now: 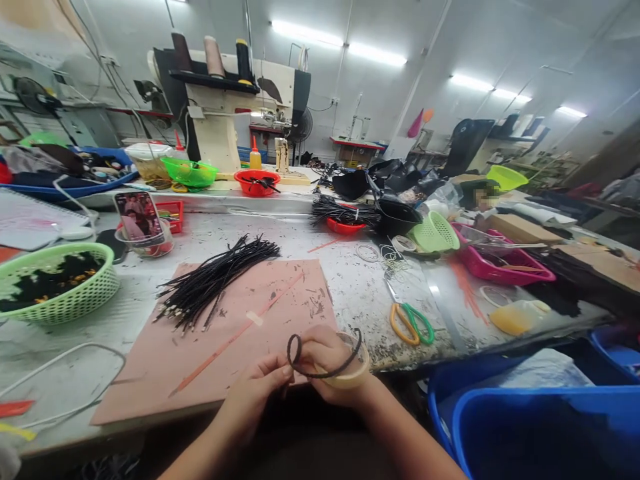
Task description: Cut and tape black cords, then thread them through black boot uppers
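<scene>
A thin black cord [327,375] curls in a loop between my hands at the front edge of the table. My left hand [260,383] pinches at it with thumb and fingers together. The fingers of my right hand [320,353] are closed around the cord too, and its free end arcs up over the wrist. A roll of pale tape [366,367] is worn around my right hand like a bracelet. Just beyond, a bundle of black cords [220,277] with pale tips lies on a pink board [280,287]. An orange strip [235,340] is taped across the board.
Scissors [407,320] with orange and green handles lie to the right. A green basket [60,303] and a phone [140,217] in a clear cup are on the left. Blue bins [540,400] stand below the table's right edge. A sewing machine [220,127] rises at the back.
</scene>
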{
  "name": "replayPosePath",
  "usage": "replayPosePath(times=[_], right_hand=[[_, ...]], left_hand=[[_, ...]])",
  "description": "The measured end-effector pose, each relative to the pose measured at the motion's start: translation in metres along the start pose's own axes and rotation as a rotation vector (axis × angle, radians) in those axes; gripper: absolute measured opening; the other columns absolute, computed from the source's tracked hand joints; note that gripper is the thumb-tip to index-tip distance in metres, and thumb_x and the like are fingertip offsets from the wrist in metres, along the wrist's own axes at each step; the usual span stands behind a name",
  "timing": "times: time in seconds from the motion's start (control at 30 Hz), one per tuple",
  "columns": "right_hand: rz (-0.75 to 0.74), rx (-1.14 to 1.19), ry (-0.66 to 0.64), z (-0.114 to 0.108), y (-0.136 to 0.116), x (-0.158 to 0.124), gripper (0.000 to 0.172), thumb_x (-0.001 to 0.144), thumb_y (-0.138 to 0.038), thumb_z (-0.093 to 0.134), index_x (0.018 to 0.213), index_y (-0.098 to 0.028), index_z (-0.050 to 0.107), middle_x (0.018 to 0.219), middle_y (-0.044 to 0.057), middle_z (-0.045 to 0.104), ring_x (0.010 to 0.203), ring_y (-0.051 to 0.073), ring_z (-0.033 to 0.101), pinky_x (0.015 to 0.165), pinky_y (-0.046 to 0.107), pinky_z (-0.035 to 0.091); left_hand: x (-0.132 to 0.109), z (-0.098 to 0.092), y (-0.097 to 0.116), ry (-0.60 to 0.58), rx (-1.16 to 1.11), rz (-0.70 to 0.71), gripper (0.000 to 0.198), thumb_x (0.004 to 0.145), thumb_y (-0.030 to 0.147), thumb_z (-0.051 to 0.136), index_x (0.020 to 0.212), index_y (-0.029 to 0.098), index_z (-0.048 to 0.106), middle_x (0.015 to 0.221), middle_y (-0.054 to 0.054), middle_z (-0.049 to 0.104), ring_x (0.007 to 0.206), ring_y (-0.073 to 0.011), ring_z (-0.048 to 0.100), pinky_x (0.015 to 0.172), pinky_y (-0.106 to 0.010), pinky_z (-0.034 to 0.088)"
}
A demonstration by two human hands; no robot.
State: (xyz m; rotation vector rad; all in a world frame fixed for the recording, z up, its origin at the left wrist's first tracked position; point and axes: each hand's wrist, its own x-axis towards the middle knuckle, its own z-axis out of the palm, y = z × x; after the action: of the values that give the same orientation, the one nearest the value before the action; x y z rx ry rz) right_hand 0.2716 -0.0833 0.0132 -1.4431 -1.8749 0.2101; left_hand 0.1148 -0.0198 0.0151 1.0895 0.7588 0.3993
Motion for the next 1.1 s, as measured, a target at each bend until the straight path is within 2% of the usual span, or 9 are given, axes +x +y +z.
replayPosePath(times=[0.1, 0.23, 0.33, 0.5, 0.63, 0.73, 0.9, 1.0, 1.1], right_hand=[[0.265, -0.311, -0.062, -0.005, 0.037, -0.006, 0.018, 0.076, -0.012, 0.049, 0.079, -0.02, 0.065, 0.09, 0.004, 0.064, 0.089, 0.017, 0.056, 0.083, 0.029, 0.042], [0.586, -0.482, -0.08, -0.025, 0.083, -0.015, 0.03, 0.07, -0.01, 0.05, 0.094, -0.018, 0.065, 0.092, 0.007, 0.065, 0.086, 0.019, 0.058, 0.074, 0.027, 0.044], [0.724, -0.559, -0.127, -0.039, 0.1, -0.014, 0.021, 0.074, -0.021, 0.051, 0.086, -0.014, 0.067, 0.081, 0.01, 0.067, 0.078, 0.021, 0.06, 0.069, 0.028, 0.043], [0.818, -0.649, -0.176, -0.051, 0.104, -0.011, 0.031, 0.083, -0.037, 0.046, 0.089, -0.015, 0.067, 0.094, 0.013, 0.066, 0.087, 0.025, 0.061, 0.071, 0.03, 0.042], [0.955, -0.726, -0.162, -0.064, 0.104, -0.032, 0.028, 0.085, -0.019, 0.04, 0.102, -0.013, 0.062, 0.106, 0.019, 0.061, 0.101, 0.028, 0.057, 0.078, 0.033, 0.042], [1.149, -0.753, -0.175, -0.074, 0.106, -0.055, 0.032, 0.082, -0.011, 0.036, 0.102, -0.005, 0.06, 0.093, 0.025, 0.063, 0.086, 0.032, 0.063, 0.069, 0.039, 0.045], [1.251, -0.727, -0.194, -0.085, 0.106, -0.072, 0.045, 0.077, -0.008, 0.037, 0.122, -0.006, 0.048, 0.093, 0.02, 0.065, 0.085, 0.03, 0.064, 0.067, 0.037, 0.046], [1.254, -0.696, -0.039, -0.089, 0.1, -0.068, 0.057, 0.074, -0.015, 0.046, 0.131, -0.008, 0.037, 0.104, 0.019, 0.061, 0.094, 0.031, 0.06, 0.073, 0.037, 0.046], [1.181, -0.382, 0.15, -0.077, 0.082, -0.06, 0.057, 0.076, -0.027, 0.051, 0.131, -0.018, 0.037, 0.097, 0.012, 0.062, 0.085, 0.028, 0.062, 0.071, 0.038, 0.047]], left_hand=[[0.003, -0.005, 0.002, 0.009, -0.002, -0.031, 0.033, 0.058, 0.043, 0.071, 0.052, 0.016, 0.051, 0.047, 0.005, 0.046, 0.048, -0.0084, 0.036, 0.049, -0.022, 0.028], [0.009, -0.008, 0.004, 0.079, -0.048, -0.112, 0.037, 0.054, 0.046, 0.071, 0.053, 0.016, 0.051, 0.051, 0.005, 0.049, 0.039, -0.0052, 0.036, 0.042, -0.021, 0.023], [0.012, -0.007, 0.002, 0.145, -0.071, -0.116, 0.037, 0.051, 0.046, 0.072, 0.056, 0.014, 0.054, 0.058, 0.002, 0.056, 0.035, -0.0027, 0.034, 0.039, -0.02, 0.019], [0.01, -0.005, 0.003, 0.172, -0.112, -0.099, 0.03, 0.054, 0.037, 0.073, 0.065, 0.012, 0.061, 0.07, -0.003, 0.064, 0.038, -0.003, 0.04, 0.039, -0.02, 0.025], [0.007, -0.006, 0.004, 0.176, -0.171, -0.116, 0.031, 0.053, 0.034, 0.075, 0.068, 0.012, 0.06, 0.064, 0.0, 0.061, 0.039, -0.0035, 0.043, 0.04, -0.018, 0.029], [0.008, -0.007, 0.004, 0.17, -0.205, -0.117, 0.031, 0.054, 0.034, 0.076, 0.068, 0.013, 0.058, 0.056, 0.003, 0.057, 0.04, -0.0043, 0.045, 0.041, -0.017, 0.031], [0.009, -0.007, 0.005, 0.18, -0.246, -0.118, 0.031, 0.054, 0.033, 0.077, 0.065, 0.013, 0.055, 0.053, 0.004, 0.056, 0.041, -0.0039, 0.045, 0.041, -0.016, 0.031], [0.009, -0.006, 0.005, 0.201, -0.266, -0.124, 0.032, 0.052, 0.032, 0.078, 0.065, 0.014, 0.055, 0.053, 0.004, 0.056, 0.041, -0.0043, 0.046, 0.041, -0.016, 0.032], [0.01, -0.005, 0.006, 0.225, -0.276, -0.123, 0.034, 0.049, 0.029, 0.079, 0.066, 0.014, 0.054, 0.051, 0.005, 0.056, 0.041, -0.0046, 0.047, 0.042, -0.016, 0.032]])
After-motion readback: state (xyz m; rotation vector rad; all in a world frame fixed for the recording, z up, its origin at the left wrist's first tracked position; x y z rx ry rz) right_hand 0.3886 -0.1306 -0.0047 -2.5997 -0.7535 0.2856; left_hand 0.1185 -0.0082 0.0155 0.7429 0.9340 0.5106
